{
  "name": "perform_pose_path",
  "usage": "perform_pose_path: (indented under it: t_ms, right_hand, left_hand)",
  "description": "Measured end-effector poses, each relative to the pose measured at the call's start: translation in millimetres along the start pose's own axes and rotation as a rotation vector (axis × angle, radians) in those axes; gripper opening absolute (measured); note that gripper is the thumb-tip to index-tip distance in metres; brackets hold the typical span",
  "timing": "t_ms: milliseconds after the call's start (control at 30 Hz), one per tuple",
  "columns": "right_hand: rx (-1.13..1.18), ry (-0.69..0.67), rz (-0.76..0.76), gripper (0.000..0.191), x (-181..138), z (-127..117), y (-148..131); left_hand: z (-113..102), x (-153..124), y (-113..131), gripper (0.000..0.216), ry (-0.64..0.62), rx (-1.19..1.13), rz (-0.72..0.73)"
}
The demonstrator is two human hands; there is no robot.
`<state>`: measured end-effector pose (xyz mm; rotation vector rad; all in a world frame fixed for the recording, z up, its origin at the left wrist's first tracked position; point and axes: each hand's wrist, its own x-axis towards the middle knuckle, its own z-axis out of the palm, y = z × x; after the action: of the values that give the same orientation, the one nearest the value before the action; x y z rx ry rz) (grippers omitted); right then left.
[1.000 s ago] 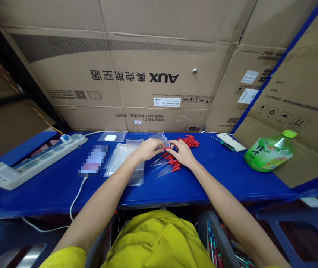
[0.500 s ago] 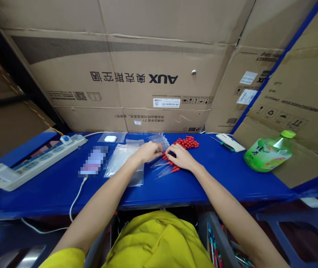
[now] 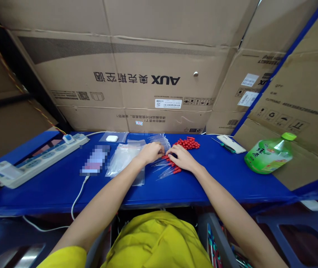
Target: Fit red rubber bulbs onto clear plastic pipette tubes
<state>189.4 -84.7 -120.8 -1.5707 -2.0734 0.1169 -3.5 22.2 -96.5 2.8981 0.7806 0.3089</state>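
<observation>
My left hand (image 3: 152, 152) is closed in a pinch beside a bundle of clear, thin dropper tubes (image 3: 161, 139). Almost touching it, my right hand (image 3: 182, 157) has its fingertips pressed together; whatever small thing is between the fingers of either hand is hidden. Behind my right hand lies a heap of red rubber bulbs (image 3: 189, 143). Under and in front of the hands are several droppers (image 3: 172, 171), clear tubes with red bulbs on their right ends, pointing left.
Clear zip bags (image 3: 122, 160) lie left of the hands, near a phone (image 3: 95, 160) on a cable, a white case (image 3: 112, 138) and a power strip (image 3: 45, 158). To the right are a screwdriver (image 3: 227, 147), a white flat object (image 3: 233, 144) and a green bottle (image 3: 267, 154). Cardboard (image 3: 147, 56) walls the back.
My left fingers have come lower and closer to my right fingertips, with the hand more closed. My right hand stays about where it was. The view has shifted slightly.
</observation>
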Motion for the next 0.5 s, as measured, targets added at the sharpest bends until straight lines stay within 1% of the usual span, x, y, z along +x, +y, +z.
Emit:
perform_pose_path:
  t_ms: [167, 300, 433, 500]
  right_hand:
    - [0.029, -0.001, -0.042, 0.015, -1, -4, -6]
    - [0.054, 0.009, -0.044, 0.016, 0, -4, -7]
    - [0.085, 0.101, -0.018, 0.019, 2, -5, 0]
    - [0.073, 0.197, 0.025, 0.021, 3, -10, 8]
  left_hand:
    - [-2, -1, 10, 0.014, -0.008, 0.084, -0.07]
    - [-3, -1, 12, 0.015, 0.017, 0.105, -0.079]
    - [-8, -1, 10, 0.013, 0.076, 0.077, -0.069]
    - [-11, -1, 9, 0.011, 0.081, 0.052, -0.065]
